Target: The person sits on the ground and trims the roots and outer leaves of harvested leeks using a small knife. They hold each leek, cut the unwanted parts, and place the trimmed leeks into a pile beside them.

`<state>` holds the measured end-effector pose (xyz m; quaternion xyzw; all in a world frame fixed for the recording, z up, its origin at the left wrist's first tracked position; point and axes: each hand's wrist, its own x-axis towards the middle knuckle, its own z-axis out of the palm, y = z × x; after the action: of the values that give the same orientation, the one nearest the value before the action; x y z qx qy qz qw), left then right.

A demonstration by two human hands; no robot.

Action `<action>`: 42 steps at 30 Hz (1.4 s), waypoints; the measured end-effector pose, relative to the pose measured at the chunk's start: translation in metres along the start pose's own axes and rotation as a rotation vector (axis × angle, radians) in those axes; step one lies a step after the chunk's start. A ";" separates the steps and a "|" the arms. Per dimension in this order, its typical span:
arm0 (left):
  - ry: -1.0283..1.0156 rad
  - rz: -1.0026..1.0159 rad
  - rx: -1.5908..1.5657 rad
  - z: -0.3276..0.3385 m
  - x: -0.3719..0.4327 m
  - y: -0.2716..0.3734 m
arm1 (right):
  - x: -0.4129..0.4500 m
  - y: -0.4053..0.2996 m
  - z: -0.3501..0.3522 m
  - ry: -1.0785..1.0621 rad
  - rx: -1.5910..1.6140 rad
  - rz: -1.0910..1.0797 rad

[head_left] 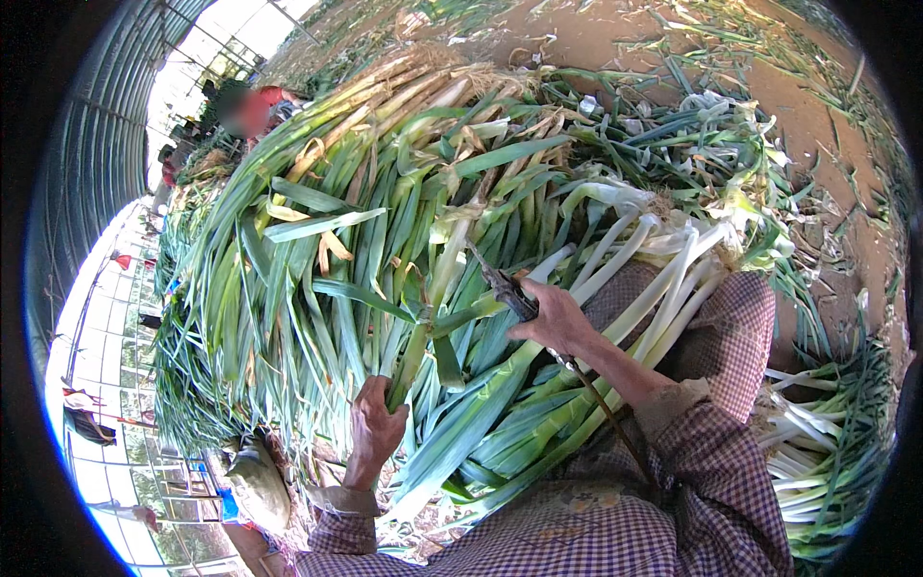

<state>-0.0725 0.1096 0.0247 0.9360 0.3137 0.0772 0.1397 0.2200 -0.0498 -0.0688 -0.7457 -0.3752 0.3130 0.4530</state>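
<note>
My left hand [378, 418] is closed around the green part of a large green onion [412, 353], whose pale stem points up and away. My right hand [557, 317] grips a dark tool with a narrow nozzle [490, 272], which looks like an air blow gun; a thin hose [602, 404] runs from it towards my lap. The nozzle tip lies close to the onion's pale stem. Peeled white-stemmed onions [667, 303] rest across my knee, roots to the far right. A large heap of unpeeled onions [288, 288] spreads ahead and to the left.
Stripped leaves and skins [692, 137] lie beyond my knee on bare soil [598, 36]. More white-stemmed onions [807, 447] lie at the right. A filled sack [258, 487] stands at the lower left. Another person in red [263, 112] is at the far left, near the greenhouse wall [94, 122].
</note>
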 end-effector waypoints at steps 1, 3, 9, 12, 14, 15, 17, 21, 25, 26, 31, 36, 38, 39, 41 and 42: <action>-0.002 -0.009 -0.006 -0.001 -0.003 0.002 | 0.005 0.004 0.001 0.030 0.031 -0.008; -0.030 -0.028 -0.027 -0.004 -0.007 0.006 | 0.015 0.011 0.004 0.094 0.090 -0.025; -0.076 -0.080 -0.075 -0.007 -0.017 0.016 | 0.035 0.016 -0.010 0.076 0.060 0.083; -0.065 -0.080 -0.094 -0.007 -0.024 0.015 | 0.048 0.020 -0.009 0.078 0.044 0.119; -0.072 -0.094 -0.097 -0.009 -0.030 0.017 | 0.053 0.012 -0.010 0.066 0.032 0.147; -0.075 -0.098 -0.101 -0.010 -0.031 0.020 | 0.056 0.015 -0.009 0.086 0.011 0.116; -0.085 -0.109 -0.114 -0.012 -0.034 0.024 | 0.062 0.022 -0.005 0.126 -0.033 0.055; -0.086 -0.119 -0.131 -0.011 -0.041 0.027 | 0.076 0.032 -0.003 0.187 -0.096 0.061; -0.109 -0.156 -0.174 -0.005 -0.050 0.024 | 0.085 0.026 -0.011 0.114 -0.098 0.158; -0.126 -0.173 -0.203 -0.006 -0.051 0.028 | 0.085 0.026 -0.012 0.100 -0.105 0.171; -0.155 -0.079 -0.141 0.007 -0.054 0.026 | 0.068 0.023 -0.012 0.153 -0.123 0.064; -0.224 -0.043 -0.306 0.035 -0.042 0.022 | 0.016 0.028 -0.018 0.026 -0.025 -0.027; -0.217 -0.061 -0.488 0.057 -0.039 0.008 | -0.012 0.012 -0.026 -0.109 0.074 0.024; -0.234 -0.112 -0.653 0.060 -0.032 0.019 | -0.027 0.008 -0.032 -0.161 0.119 0.058; -0.446 -0.416 -0.739 0.051 -0.014 0.043 | -0.051 0.011 -0.031 -0.110 0.162 -0.002; -0.408 -0.482 -0.855 0.054 -0.007 0.050 | -0.062 0.007 -0.035 -0.124 0.167 0.015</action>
<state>-0.0373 0.0555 -0.0110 0.6930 0.4269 -0.0196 0.5806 0.2181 -0.1194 -0.0540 -0.6872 -0.3695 0.3923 0.4871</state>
